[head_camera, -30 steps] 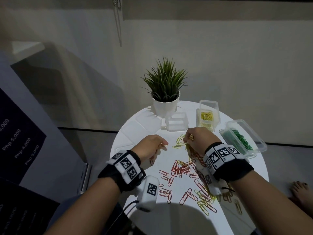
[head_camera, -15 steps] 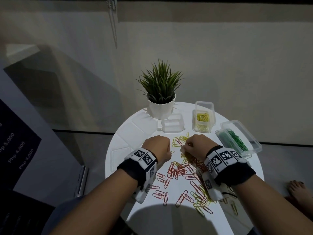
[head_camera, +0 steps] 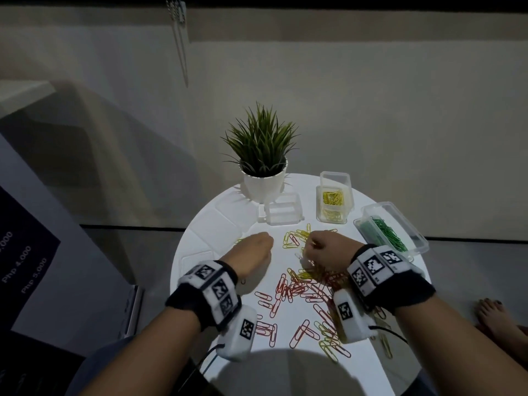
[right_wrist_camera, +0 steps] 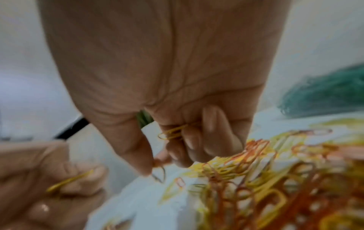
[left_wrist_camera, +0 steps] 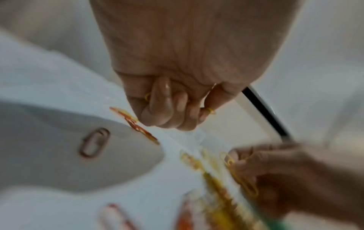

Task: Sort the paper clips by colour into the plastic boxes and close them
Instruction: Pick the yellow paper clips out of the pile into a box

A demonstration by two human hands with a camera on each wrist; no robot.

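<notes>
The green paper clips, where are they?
In the head view, the green paper clips lie in an open plastic box at the table's right edge, right of the yellow-clip box.

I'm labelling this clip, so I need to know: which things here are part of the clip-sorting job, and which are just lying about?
Part of the job:
- loose red and yellow clips
- yellow clip box
- green clip box
- empty clear box
- left hand and right hand, each holding yellow clips

Just lying about:
- potted plant
- price sign

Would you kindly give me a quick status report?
Left hand and right hand each hold yellow clips. Red and yellow clips still unsorted. Boxes open. Nothing obstructing.
</notes>
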